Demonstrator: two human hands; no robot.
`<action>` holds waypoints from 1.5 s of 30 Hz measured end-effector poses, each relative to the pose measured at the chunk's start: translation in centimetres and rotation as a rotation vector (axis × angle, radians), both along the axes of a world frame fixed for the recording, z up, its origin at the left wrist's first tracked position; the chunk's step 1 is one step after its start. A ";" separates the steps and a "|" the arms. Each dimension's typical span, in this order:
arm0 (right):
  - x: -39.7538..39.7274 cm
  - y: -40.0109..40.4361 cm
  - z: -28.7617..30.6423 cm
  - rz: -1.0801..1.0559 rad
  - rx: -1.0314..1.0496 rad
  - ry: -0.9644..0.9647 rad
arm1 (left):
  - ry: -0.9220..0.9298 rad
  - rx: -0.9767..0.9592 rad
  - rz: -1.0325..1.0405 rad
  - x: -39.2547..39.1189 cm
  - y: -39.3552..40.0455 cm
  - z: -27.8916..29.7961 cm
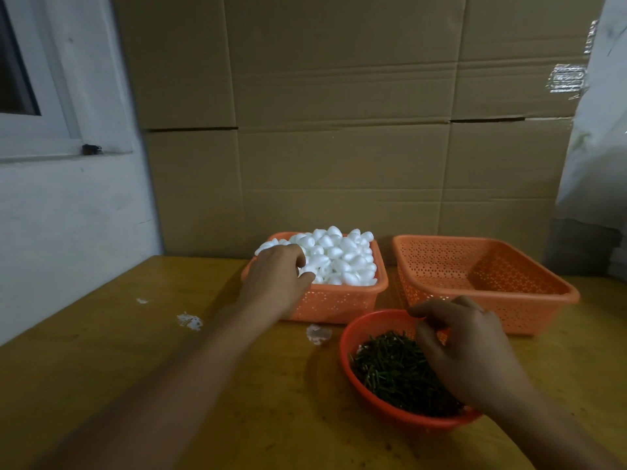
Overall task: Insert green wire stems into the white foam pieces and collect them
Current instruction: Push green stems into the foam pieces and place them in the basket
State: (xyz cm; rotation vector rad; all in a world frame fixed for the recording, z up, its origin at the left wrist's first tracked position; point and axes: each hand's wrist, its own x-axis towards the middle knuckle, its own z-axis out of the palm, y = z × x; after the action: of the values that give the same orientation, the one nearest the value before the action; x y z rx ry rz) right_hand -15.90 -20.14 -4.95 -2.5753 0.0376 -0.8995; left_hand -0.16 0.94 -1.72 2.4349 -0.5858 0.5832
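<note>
A square orange basket [336, 305] at the back of the wooden table is heaped with white foam pieces [342, 256]. My left hand [276, 279] reaches into its left side, with fingers and thumb curled round a foam piece in the pile. Nearer to me, a round red bowl [343, 347] holds a pile of short green wire stems [390, 368]. My right hand [468, 354] hovers over the bowl's right half, its fingers curled and thumb near the forefinger; I can see no stem between them. A second orange basket [488, 292] stands empty at the right.
Stacked cardboard boxes [339, 130] form a wall right behind the baskets. A white wall with a window frame [51, 130] is at the left. White scraps [190, 322] lie on the table [118, 368], and another white scrap [319, 334] lies before the foam basket.
</note>
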 end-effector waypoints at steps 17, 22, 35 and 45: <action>0.1 -0.2 0.0 0.009 -0.032 -0.034 | 0.091 0.462 0.100 3.3 -2.3 2.7; 0.0 -0.2 0.0 0.010 -0.023 -0.033 | 0.091 0.480 0.104 2.7 -2.8 3.1; -0.1 0.3 0.0 -0.013 -0.038 -0.024 | 0.013 -0.299 -0.351 -1.7 -2.2 -0.5; -0.4 0.5 0.4 0.013 -0.169 0.351 | 0.240 -0.551 -0.634 -6.8 -2.7 -3.5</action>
State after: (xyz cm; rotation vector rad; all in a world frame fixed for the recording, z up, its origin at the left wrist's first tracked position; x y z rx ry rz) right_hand -16.26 -19.64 -4.60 -2.8578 0.0464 -0.4530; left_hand -6.95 -1.76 -5.26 1.6450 -0.8988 0.1481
